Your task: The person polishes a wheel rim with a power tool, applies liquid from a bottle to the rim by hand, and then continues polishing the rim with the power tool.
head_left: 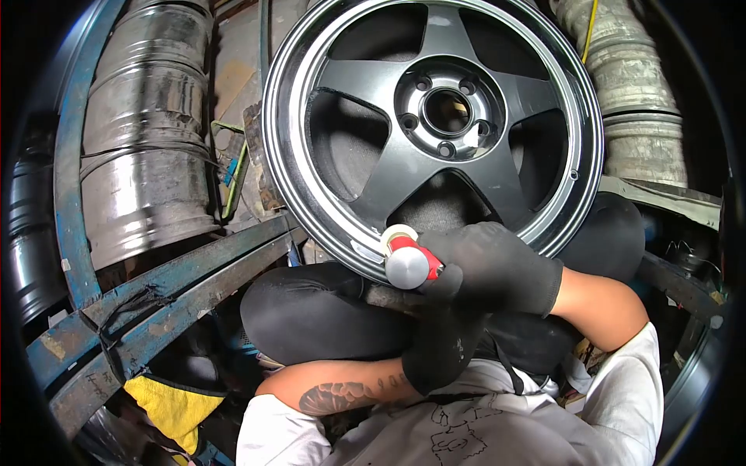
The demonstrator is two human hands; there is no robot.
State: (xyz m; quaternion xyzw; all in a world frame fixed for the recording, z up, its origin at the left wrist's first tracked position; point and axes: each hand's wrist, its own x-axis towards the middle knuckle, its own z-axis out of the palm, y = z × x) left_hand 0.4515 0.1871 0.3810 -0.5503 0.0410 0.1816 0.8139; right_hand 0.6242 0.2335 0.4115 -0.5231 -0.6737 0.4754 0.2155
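Note:
A black five-spoke alloy wheel (435, 116) with a shiny lip leans on my knees, face toward me. Both my hands wear black gloves. My right hand (493, 264) grips a small polishing tool (408, 266) with a silver head and a red collar. Its pale pad (397, 231) touches the lower lip of the wheel. My left hand (439, 346), on a tattooed forearm, comes up from below and closes around the tool's dark body just under my right hand.
Stacked metal rims (148, 132) stand at the left behind a blue steel frame (155, 303). A yellow cloth (171, 404) lies at the lower left. More grey rims (629, 93) and a yellow cable (590, 31) are at the upper right.

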